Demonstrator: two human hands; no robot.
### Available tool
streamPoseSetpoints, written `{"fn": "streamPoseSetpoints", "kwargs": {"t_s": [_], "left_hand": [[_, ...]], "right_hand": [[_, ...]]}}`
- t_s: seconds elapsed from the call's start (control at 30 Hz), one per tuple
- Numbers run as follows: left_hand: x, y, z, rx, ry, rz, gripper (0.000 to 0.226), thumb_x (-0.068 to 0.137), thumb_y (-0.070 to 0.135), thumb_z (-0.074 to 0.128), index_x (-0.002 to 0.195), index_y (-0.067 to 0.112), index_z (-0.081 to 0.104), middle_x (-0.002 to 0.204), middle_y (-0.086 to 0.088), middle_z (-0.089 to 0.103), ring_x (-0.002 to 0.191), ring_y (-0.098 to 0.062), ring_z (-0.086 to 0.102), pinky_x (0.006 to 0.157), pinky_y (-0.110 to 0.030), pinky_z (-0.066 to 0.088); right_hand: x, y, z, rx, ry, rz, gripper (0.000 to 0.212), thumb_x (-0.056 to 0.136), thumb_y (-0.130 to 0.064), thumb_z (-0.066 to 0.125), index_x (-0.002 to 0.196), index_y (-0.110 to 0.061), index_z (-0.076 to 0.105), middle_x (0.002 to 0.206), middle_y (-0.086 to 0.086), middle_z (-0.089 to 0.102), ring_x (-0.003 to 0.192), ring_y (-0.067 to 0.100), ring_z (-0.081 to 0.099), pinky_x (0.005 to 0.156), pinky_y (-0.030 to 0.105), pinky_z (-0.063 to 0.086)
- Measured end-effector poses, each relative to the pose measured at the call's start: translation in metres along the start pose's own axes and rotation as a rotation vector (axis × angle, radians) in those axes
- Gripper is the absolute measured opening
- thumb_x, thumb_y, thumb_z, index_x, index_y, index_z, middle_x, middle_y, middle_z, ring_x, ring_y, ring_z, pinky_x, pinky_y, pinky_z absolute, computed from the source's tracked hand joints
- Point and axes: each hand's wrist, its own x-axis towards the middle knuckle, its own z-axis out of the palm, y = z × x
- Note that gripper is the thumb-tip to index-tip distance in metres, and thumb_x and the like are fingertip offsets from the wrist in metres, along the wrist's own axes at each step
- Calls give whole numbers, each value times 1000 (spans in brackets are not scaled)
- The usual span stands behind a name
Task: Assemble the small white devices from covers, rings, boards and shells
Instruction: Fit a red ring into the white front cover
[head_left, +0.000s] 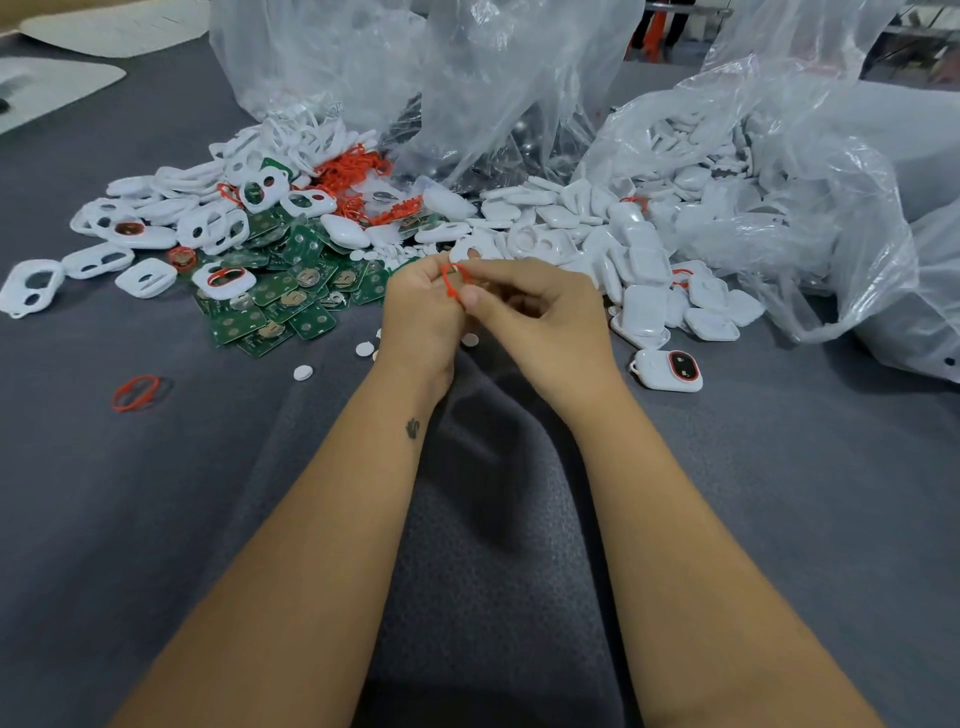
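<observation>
Both my hands meet above the grey cloth in the middle of the head view. My left hand (422, 306) and my right hand (524, 304) pinch one thin red ring (450, 283) between their fingertips. Whatever else my left hand holds is hidden by its fingers. Behind them lie white covers (208, 223), green boards (291, 306), a heap of red rings (353, 171) and white shells (644, 291). One assembled white device (667, 370) with a red-rimmed window lies to the right of my right hand.
Clear plastic bags (779, 171) spill parts at the back and right. A loose red ring (136, 392) lies on the grey cloth (156, 519) at the left. Small white discs (303, 372) are scattered near my left wrist.
</observation>
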Motion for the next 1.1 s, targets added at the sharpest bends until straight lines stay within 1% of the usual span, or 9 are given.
{"fn": "streamPoseSetpoints", "kwargs": {"t_s": [0.07, 0.1, 0.2, 0.37, 0.53, 0.6, 0.8, 0.97, 1.1], "left_hand": [[0, 0, 1, -13, -7, 5, 23, 91, -10, 46, 82, 4, 62, 71, -11, 65, 68, -25, 61, 66, -35, 53], [0, 1, 2, -17, -8, 1, 24, 90, -11, 46, 80, 3, 62, 70, -12, 64, 64, -24, 61, 61, -31, 53], [-1, 2, 3, -20, -22, -2, 28, 90, -10, 49, 69, 6, 59, 54, -8, 60, 44, -16, 52, 40, -21, 44], [2, 4, -2, -133, -103, -80, 17, 95, 0, 53, 85, 5, 66, 75, -7, 73, 70, -18, 72, 63, -26, 57], [4, 4, -5, -108, -184, -85, 16, 97, 4, 52, 91, 7, 67, 82, -4, 76, 78, -16, 73, 68, -24, 58], [3, 3, -6, -98, -198, -72, 14, 97, 6, 54, 92, 7, 67, 83, -4, 76, 79, -16, 73, 71, -24, 58], [3, 4, -5, -89, -216, -86, 15, 97, 6, 54, 92, 8, 67, 82, -4, 75, 77, -16, 71, 69, -23, 57], [3, 5, -6, -99, -233, -92, 14, 97, 6, 54, 93, 8, 68, 82, -4, 75, 77, -15, 72, 69, -24, 58], [3, 5, -7, -97, -244, -93, 13, 96, 7, 56, 94, 8, 68, 83, -4, 75, 78, -14, 72, 67, -23, 57]], "right_hand": [[1, 1, -1, 24, 12, 16, 31, 83, -3, 71, 92, -33, 72, 94, 7, 74, 78, 27, 65, 75, 34, 56], [2, 1, -1, 48, 21, 33, 28, 83, -1, 70, 91, -28, 73, 91, 8, 74, 75, 27, 66, 71, 32, 57], [3, 3, -1, 109, 38, 84, 19, 86, 4, 64, 88, -12, 73, 75, 3, 70, 58, 9, 60, 54, 20, 51], [8, 8, -13, 168, 239, 180, 22, 93, -1, 57, 84, -18, 65, 60, 0, 63, 45, 10, 57, 42, 21, 45], [11, 11, -18, 130, 279, 189, 14, 89, 4, 62, 89, -10, 66, 66, 4, 65, 49, 8, 60, 51, 20, 50], [11, 12, -19, 132, 273, 194, 12, 88, 3, 63, 84, -8, 66, 63, 2, 67, 50, 10, 61, 52, 21, 52], [11, 15, -20, -23, 256, 128, 22, 84, -2, 68, 75, -21, 71, 71, 2, 71, 63, 11, 63, 68, 35, 56], [13, 16, -19, -50, 288, 121, 22, 82, -2, 70, 74, -22, 69, 70, 2, 71, 62, 12, 64, 68, 36, 56], [11, 15, -19, -89, 286, 87, 28, 81, -5, 70, 70, -30, 69, 77, 3, 73, 78, 20, 68, 81, 43, 56]]}}
